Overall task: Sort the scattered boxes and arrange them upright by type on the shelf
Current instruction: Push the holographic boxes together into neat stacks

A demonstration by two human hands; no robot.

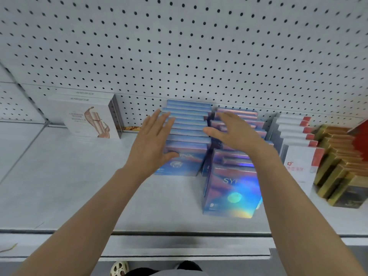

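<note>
Both hands, left [152, 140] and right [233, 130], fingers spread flat, holding nothing, straighten the blue rows [187, 124]; next, square the right-hand row.

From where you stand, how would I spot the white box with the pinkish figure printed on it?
Start at the pegboard back wall and drop to the grey shelf. Left of the two rows of shiny blue boxes stands the white box, upright and facing out. Only it carries a pink twisting figure; the white boxes on the right have red edges instead.
</note>
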